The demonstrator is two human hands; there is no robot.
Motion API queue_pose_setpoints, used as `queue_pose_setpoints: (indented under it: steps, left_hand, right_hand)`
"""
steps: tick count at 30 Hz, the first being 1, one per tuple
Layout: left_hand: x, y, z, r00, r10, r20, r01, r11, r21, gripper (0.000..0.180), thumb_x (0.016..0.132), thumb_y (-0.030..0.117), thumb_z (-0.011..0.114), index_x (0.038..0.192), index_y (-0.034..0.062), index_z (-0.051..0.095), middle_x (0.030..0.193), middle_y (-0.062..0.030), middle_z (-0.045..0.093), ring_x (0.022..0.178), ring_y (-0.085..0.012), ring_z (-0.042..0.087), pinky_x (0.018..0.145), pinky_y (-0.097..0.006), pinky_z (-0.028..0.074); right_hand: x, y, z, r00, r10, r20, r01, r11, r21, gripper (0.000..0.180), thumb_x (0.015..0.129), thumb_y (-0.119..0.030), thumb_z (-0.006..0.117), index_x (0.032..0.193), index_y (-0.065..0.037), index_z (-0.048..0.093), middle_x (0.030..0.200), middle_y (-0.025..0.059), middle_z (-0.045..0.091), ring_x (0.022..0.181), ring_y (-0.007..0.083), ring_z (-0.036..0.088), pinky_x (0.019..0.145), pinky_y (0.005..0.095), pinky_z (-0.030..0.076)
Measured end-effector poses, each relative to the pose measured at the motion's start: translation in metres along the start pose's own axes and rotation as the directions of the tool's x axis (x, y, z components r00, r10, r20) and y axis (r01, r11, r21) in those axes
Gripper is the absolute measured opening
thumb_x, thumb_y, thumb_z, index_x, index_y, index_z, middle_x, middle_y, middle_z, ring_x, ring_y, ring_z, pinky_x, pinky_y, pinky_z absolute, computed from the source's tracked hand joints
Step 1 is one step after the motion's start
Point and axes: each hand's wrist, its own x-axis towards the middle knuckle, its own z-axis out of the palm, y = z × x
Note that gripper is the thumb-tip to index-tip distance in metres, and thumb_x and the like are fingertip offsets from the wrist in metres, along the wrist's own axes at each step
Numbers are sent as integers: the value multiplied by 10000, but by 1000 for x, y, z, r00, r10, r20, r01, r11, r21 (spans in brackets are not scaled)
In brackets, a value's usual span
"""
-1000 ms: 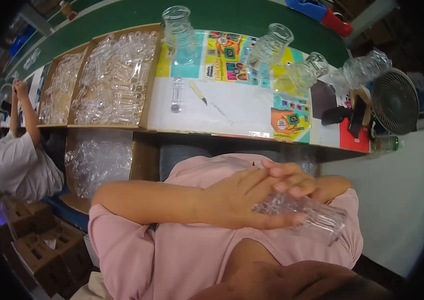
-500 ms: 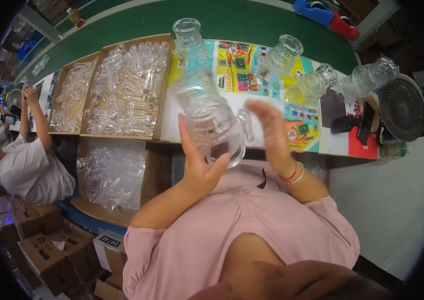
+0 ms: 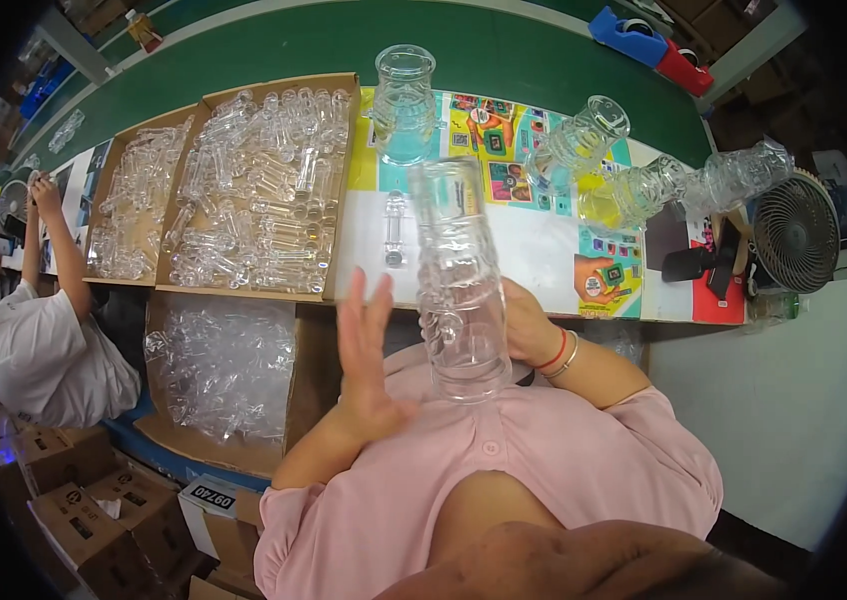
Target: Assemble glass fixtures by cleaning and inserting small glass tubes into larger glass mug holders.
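My right hand (image 3: 527, 325) grips a tall clear glass vessel (image 3: 459, 280) from behind and holds it upright above my chest. My left hand (image 3: 364, 345) is raised beside it with the fingers spread, a little apart from the glass and holding nothing. A small clear glass tube (image 3: 396, 228) lies on the white sheet (image 3: 534, 255) on the table ahead of the vessel.
Two cardboard trays (image 3: 344, 190) full of small clear glass parts sit at left. Several tall glass vessels (image 3: 406, 105) stand or lie on colourful paper behind. A small fan (image 3: 796, 232) stands at right. Another person (image 3: 39, 340) sits at far left. A box of plastic bags (image 3: 224, 365) hangs below the table edge.
The glass vessel has gone from lying low in both hands to upright in my right hand. My left hand has let go and opened beside it.
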Motion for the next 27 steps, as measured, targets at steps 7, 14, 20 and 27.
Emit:
queue_pose_setpoints:
  steps: [7,14,20,27]
  left_hand:
    - [-12,-26,-24,845,-454,282,514,544,-663,1081,574,388,813,1363,-7,188,1391,-172,270,1234,-232,354,1002,-372,317]
    - [-38,-29,-54,967,-252,43,191,600,-777,902,682,373,727,1330,-24,240,1247,-303,387,1133,-340,465,934,-463,410]
    - [-33,-6,-68,844,-532,-61,380,676,-632,982,567,449,790,1282,-9,297,1165,-202,479,1069,-320,517,893,-437,453]
    - [-21,13,-48,805,-522,-282,311,776,-548,1028,467,277,880,1257,-33,300,1186,-167,468,1057,-271,520,889,-409,454]
  right_hand:
    - [20,17,31,960,239,144,-114,807,-579,323,930,-265,424,1090,-13,546,1047,130,591,931,162,563,798,299,460]
    - [85,-37,15,898,-114,425,409,-139,-902,272,733,-117,642,980,-43,553,1002,99,561,953,275,532,841,352,420]
    - [137,-57,-10,791,-41,610,524,-468,-711,283,666,-54,672,920,-47,546,989,100,546,1015,273,492,902,370,379]
    - [98,-79,6,921,45,386,383,-262,-886,256,673,-69,685,909,-65,586,958,79,550,925,236,535,868,341,416]
